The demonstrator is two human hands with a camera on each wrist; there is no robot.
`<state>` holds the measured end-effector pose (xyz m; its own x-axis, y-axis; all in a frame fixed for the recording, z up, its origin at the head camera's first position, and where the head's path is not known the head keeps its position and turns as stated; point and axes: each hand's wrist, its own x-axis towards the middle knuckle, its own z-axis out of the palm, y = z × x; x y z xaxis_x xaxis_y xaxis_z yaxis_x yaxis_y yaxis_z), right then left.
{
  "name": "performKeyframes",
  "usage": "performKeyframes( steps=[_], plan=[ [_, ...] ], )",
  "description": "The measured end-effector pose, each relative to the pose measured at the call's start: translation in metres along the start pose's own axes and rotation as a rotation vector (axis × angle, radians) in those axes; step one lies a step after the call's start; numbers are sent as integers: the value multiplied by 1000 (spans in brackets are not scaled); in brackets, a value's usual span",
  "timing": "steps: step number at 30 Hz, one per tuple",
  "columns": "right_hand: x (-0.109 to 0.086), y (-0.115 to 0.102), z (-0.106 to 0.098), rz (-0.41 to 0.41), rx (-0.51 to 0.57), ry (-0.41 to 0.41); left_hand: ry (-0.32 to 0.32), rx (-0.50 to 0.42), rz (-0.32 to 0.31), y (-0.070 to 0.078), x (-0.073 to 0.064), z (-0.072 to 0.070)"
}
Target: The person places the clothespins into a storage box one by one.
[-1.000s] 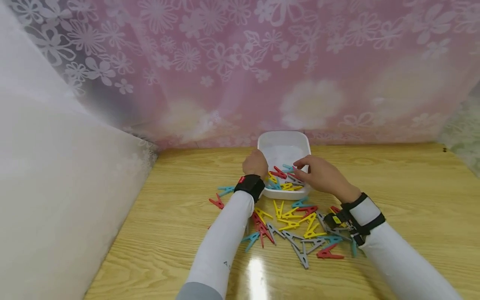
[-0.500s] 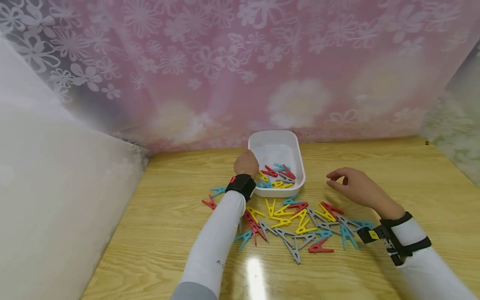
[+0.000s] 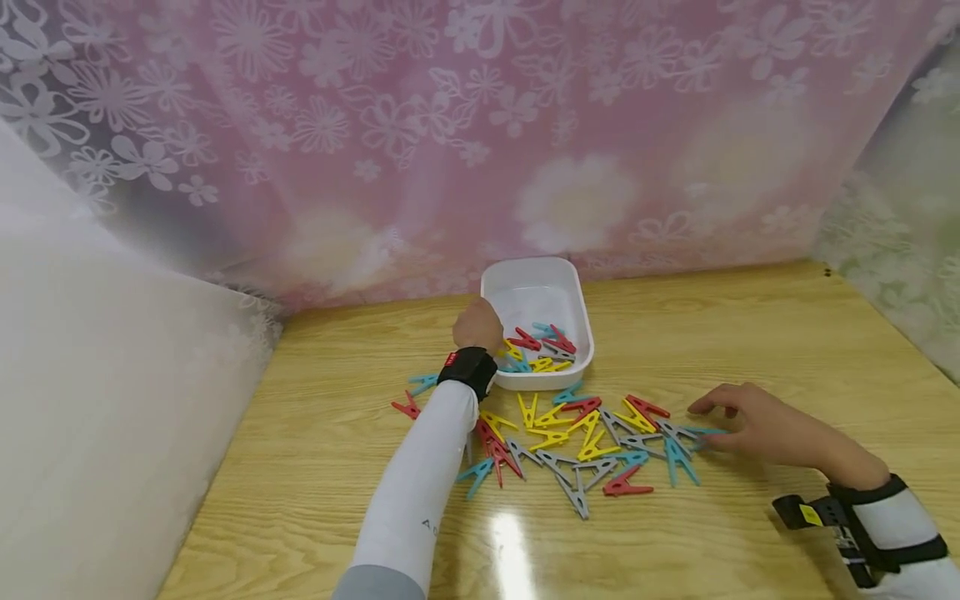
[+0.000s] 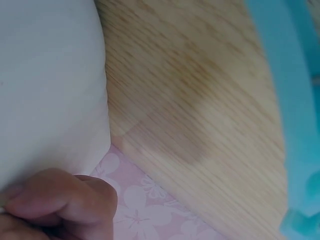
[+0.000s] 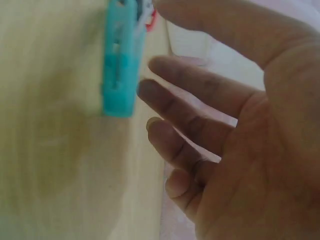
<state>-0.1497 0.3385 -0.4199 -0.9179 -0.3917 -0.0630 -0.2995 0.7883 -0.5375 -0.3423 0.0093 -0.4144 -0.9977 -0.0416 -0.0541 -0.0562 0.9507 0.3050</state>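
My left hand (image 3: 478, 325) grips the left rim of a white plastic tub (image 3: 536, 382); in the left wrist view its curled fingers (image 4: 75, 197) meet the tub's edge. Red, yellow, grey and blue clothespins lie at the near end inside the tub. My right hand (image 3: 776, 429) hovers at the right end of a loose spread of clothespins, thumb and fingers apart with nothing between them. Closest to it is a blue clothespin (image 3: 707, 433), which shows as a teal clip (image 5: 119, 85) just beyond the fingertips in the right wrist view. Whether they touch, I cannot tell.
Several clothespins, such as a red one (image 3: 628, 483) and a grey one (image 3: 573, 496), are strewn over the wooden table (image 3: 645, 550) in front of the tub. A pink floral curtain (image 3: 420, 167) hangs behind the table's far edge. A white wall (image 3: 97, 375) stands at left.
My right hand has left the tub, where it was over the clothespins, and moved right and nearer to the blue clothespin. My left hand stays on the tub. The view has shifted slightly right.
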Motion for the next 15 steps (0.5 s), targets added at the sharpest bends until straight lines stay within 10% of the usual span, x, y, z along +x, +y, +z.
performKeyframes(
  steps=[15],
  plan=[
    [-1,5,19,-91,-145,116,5,-1,3,0,2,3]
  ],
)
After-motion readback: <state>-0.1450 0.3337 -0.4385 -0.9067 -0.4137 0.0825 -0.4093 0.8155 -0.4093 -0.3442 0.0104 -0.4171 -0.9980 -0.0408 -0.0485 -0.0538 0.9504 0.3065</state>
